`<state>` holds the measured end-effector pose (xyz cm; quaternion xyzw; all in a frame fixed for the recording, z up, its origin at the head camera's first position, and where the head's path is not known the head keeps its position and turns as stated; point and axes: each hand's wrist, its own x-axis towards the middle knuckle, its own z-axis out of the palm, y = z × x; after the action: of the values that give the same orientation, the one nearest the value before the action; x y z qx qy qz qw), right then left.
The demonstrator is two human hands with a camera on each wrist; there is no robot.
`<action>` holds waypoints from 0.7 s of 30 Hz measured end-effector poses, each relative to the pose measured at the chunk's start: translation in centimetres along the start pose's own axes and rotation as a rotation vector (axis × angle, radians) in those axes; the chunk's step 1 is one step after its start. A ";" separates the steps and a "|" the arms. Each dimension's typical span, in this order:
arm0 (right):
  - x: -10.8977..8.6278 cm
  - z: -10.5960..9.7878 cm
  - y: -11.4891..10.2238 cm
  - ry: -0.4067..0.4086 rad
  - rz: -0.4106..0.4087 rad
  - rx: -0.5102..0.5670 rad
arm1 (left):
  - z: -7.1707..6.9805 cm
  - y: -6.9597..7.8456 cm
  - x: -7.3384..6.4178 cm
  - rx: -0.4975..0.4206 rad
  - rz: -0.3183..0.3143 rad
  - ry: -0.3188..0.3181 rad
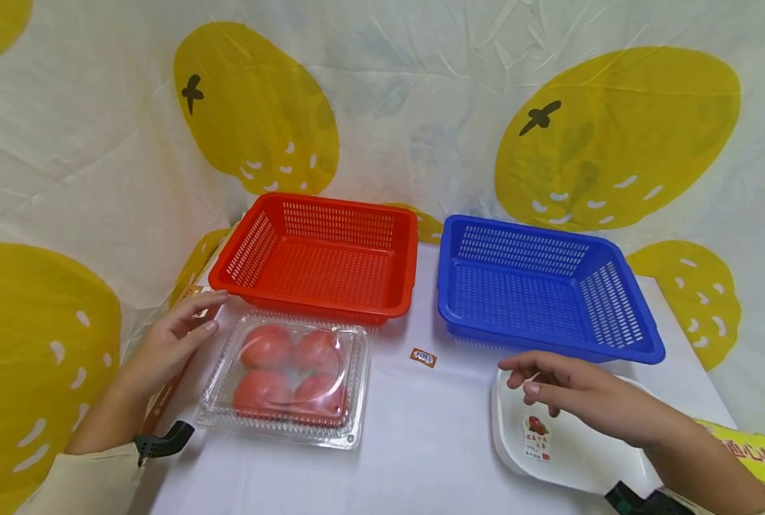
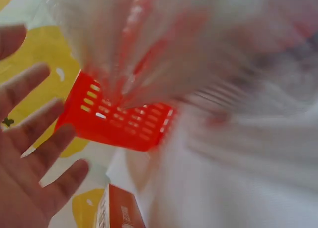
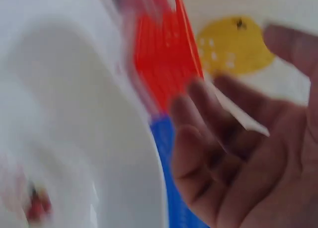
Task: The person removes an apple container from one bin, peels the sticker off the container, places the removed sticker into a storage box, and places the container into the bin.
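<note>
My left hand (image 1: 173,347) hovers with spread fingers beside the left edge of a clear plastic clamshell box (image 1: 357,400) holding several tomatoes (image 1: 263,348). In the left wrist view the left hand (image 2: 35,158) has nothing between its fingers, and the box's clear plastic (image 2: 164,44) is blurred nearby. On the right, my right hand (image 1: 582,393) hangs over a white dish (image 1: 517,458) with a fruit-printed sticker (image 1: 537,436). Its fingers are loosely bent and hold nothing. The right wrist view shows the right hand (image 3: 258,153) beside the dish's rim (image 3: 154,148).
A red plastic basket (image 1: 331,268) stands behind the clamshell, and a blue basket (image 1: 517,290) stands behind the dish. Between them lies a small orange packet (image 1: 424,357). An orange-brown box (image 1: 164,400) lies under the left forearm. A yellow bag (image 1: 752,454) sits at the right edge.
</note>
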<state>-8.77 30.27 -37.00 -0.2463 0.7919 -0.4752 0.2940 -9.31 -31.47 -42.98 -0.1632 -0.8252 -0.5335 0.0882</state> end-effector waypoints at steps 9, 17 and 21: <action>2.9 5.4 -2.3 0.157 0.051 0.121 | -2.0 0.1 1.2 0.147 -0.175 0.164; 5.7 9.3 -3.4 0.255 0.003 0.283 | -3.3 -0.3 2.6 0.185 -0.257 0.058; 7.4 11.2 -3.6 0.238 -0.005 0.329 | -3.5 -0.9 3.1 0.143 -0.260 0.051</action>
<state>-5.78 16.99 -39.70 -0.1392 0.7322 -0.6245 0.2335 -12.66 -34.46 -41.26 -0.0344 -0.8728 -0.4842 0.0508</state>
